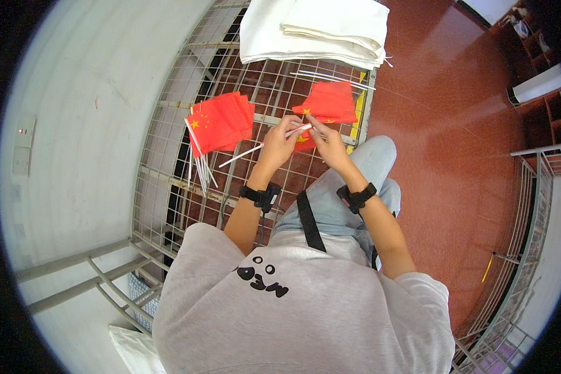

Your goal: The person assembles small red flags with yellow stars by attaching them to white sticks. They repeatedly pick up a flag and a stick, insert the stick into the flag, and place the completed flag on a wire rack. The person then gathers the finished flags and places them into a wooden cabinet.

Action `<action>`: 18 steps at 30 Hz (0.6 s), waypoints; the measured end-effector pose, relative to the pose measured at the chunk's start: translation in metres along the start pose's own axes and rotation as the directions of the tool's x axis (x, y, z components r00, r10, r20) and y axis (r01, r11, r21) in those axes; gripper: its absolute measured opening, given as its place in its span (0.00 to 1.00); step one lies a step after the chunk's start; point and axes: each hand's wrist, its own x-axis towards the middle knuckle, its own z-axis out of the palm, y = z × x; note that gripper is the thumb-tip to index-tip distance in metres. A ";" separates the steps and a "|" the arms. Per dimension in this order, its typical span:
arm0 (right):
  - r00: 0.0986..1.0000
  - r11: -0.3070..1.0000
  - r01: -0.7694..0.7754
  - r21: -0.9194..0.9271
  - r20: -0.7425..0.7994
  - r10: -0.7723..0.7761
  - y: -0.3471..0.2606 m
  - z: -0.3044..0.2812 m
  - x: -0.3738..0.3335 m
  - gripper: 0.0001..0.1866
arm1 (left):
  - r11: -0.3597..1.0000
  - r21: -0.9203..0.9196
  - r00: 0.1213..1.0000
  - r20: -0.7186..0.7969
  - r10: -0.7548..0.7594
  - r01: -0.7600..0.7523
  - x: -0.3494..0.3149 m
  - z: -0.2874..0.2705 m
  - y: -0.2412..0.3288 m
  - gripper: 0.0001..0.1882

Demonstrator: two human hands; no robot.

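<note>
1. Position: the stick (242, 156) lies right of the stack (227, 121) of flags.
2. State: my left fingers (288, 124) grasp the stick; my right fingers (320, 127) pinch near its upper end. Whether they also grip the flag (303, 147) beneath, I cannot tell.
3. Risk: the stick could fall through the bed base (368, 106). Cause: slack grip, gaps wider than the stick.
4. Risk: the flag could crease. Cause: uneven pull.
5. Surroundings: loose flags (330, 100) right of the stack; spare sticks (333, 78) and folded cloth (321, 28) beyond, rightward; wall (100, 106) left.
6. Obstruction: the stack's protruding sticks (202, 169) could snag my left sleeve.
</note>
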 end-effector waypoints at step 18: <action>0.981 0.982 -0.136 0.134 -0.121 0.152 0.010 -0.038 0.025 0.13 | 0.875 0.480 0.961 -0.265 0.081 0.059 -0.055 -0.094 -0.054 0.11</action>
